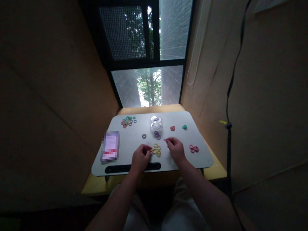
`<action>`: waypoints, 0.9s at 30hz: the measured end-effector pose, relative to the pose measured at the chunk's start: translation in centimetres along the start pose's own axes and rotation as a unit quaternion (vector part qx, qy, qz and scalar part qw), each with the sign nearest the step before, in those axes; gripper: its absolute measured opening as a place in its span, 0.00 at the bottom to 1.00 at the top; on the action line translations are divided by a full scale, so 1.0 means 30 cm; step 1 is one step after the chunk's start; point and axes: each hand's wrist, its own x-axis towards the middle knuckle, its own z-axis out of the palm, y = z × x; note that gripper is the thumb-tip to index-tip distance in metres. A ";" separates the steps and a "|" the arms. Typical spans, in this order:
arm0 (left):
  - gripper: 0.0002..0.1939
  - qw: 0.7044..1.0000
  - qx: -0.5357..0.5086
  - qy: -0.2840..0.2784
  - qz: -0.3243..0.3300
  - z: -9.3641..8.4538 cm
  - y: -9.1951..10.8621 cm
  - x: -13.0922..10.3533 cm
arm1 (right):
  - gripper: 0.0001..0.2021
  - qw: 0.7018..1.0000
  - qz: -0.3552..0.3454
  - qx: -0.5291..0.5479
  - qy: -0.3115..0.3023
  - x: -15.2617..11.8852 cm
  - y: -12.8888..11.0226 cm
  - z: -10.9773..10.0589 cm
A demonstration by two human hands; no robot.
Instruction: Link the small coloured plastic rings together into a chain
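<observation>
My left hand point(141, 158) is closed in a pinch at the left edge of a small pile of yellow hair ties point(157, 149), with a yellow one at its fingertips. Between the thumb and finger of my right hand point(176, 149) is a small pink hair tie point(165, 140), held just above the board. Purple hair ties point(157, 134) lie beyond the yellow pile, and a dark hair tie point(144, 136) is left of them. Pink hair ties point(194, 149) sit right of my right hand. Farther back are small red point(172, 128) and green hair ties point(184, 127).
A clear round jar point(156, 124) stands at the back middle of the white lap table point(130, 145). Mixed hair ties point(128, 122) are heaped at the back left. A blurred purple packet point(110, 146) lies at the left. A black ledge point(118, 168) runs along the front edge.
</observation>
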 end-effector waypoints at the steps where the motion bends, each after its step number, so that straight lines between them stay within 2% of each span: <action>1: 0.06 1.000 -0.010 0.004 -0.004 0.000 -0.002 0.005 | 0.10 0.998 0.028 0.049 0.027 0.018 -0.001 -0.017; 5: 0.06 0.999 -0.047 0.003 -0.009 0.000 -0.008 0.017 | 0.15 0.975 0.084 0.174 0.112 0.053 -0.023 -0.114; 9: 0.06 0.998 -0.066 0.007 -0.015 0.000 -0.020 0.019 | 0.17 0.968 0.083 0.172 0.160 0.026 -0.052 -0.238; 13: 0.07 0.987 -0.155 0.031 -0.031 0.001 -0.048 0.034 | 0.15 0.979 0.031 0.032 0.197 -0.014 -0.085 -0.349; 17: 0.11 0.948 -0.288 0.105 -0.084 -0.008 -0.072 0.059 | 0.11 0.964 -0.044 -0.160 0.207 -0.032 -0.120 -0.434; 20: 0.12 0.906 -0.371 0.164 -0.117 -0.020 -0.071 0.072 | 0.10 0.950 -0.063 -0.236 0.197 -0.047 -0.127 -0.458; 22: 0.11 0.876 -0.425 0.188 -0.130 -0.028 -0.063 0.077 | 0.11 0.953 -0.066 -0.239 0.173 -0.061 -0.119 -0.448; 27: 0.09 0.826 -0.502 0.197 -0.164 -0.047 -0.050 0.082 | 0.13 0.989 -0.019 -0.100 0.107 -0.072 -0.081 -0.366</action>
